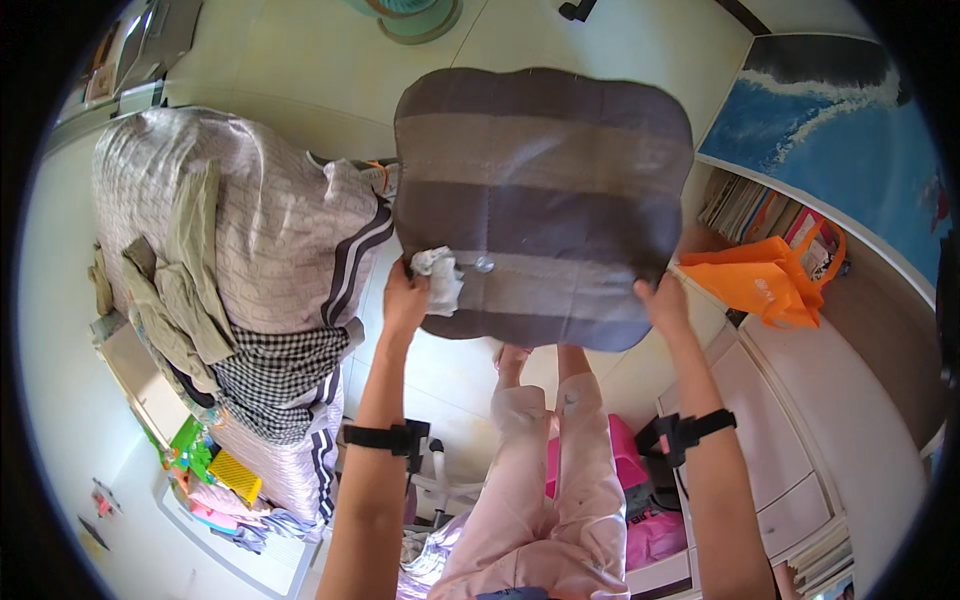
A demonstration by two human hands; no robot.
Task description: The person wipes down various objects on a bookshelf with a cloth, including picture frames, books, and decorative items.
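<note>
A flat square pad (pixel 540 165) with wavy edges and broad dark and lighter brown stripes is spread out in the air before me, above the tiled floor. My left hand (pixel 406 296) grips its lower left edge and also pins a crumpled white cloth or tissue (pixel 445 281) against its surface. On the opposite side, my right hand (pixel 664 302) holds the lower right edge, thumb on top. A small round shiny spot (pixel 484 264) lies on the pad near the white cloth. The fingers beneath the pad are hidden.
To the left stands a bed with a patterned cover (pixel 277 225), olive clothes (pixel 176 277) and a checked cloth (pixel 277 367). At the right are an orange bag (pixel 765 281), a white cabinet (pixel 772 420) and a desk with a blue wave-print top (pixel 832 127). A green round base (pixel 420 26) stands ahead.
</note>
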